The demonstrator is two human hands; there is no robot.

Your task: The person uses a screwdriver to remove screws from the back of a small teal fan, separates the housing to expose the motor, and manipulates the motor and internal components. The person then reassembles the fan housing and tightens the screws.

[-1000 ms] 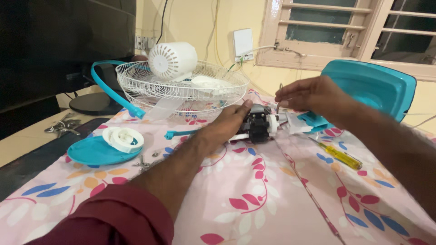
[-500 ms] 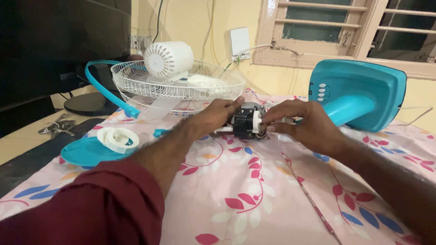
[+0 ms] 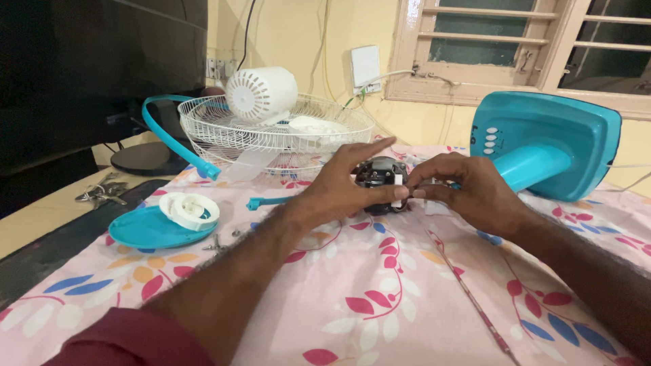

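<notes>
Together your left hand point(image 3: 342, 186) and right hand point(image 3: 468, 193) pinch the small dark motor point(image 3: 381, 177) from both sides, just above the floral cloth point(image 3: 380, 298), near the wire fan guard point(image 3: 271, 135).

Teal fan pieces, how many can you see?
4. The fan base stands at right, the round plate lies at left, the curved rim leans by the wire guard, and a small stick lies near the left hand. Hands may hide more.
</notes>
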